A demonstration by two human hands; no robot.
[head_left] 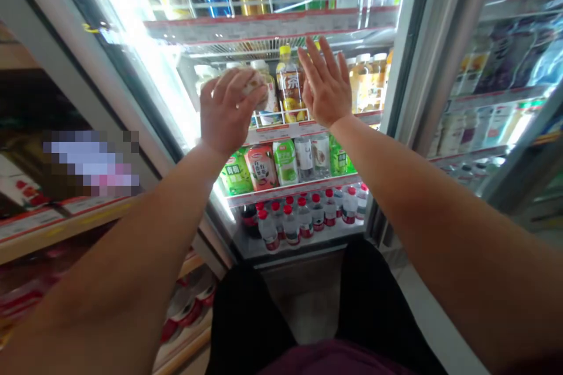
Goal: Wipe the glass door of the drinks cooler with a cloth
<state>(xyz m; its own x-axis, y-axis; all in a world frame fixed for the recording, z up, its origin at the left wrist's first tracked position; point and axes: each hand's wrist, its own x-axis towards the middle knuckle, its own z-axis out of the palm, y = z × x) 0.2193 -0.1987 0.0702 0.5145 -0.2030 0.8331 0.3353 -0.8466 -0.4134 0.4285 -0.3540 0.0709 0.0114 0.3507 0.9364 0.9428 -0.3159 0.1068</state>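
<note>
My left hand (229, 108) is raised at the middle shelf of a lit drinks fridge, its fingers curled round a crumpled pale cloth (257, 88). White-capped bottles (260, 64) stand just behind it, partly covered by the hand. My right hand (328, 88) is up at the same shelf with its fingers stretched out and nothing in it. Between the hands is a yellow-capped tea bottle (291, 85), upright, closest to the right hand. Whether either hand touches a bottle or the shelf, I cannot tell.
Below are a shelf (290, 188) of green and red drink cartons and red-capped water bottles (304, 217) at the bottom. The upper shelf edge (272, 24) runs above my hands. A metal door frame (444, 53) stands right; a goods shelf (65, 225) lies left.
</note>
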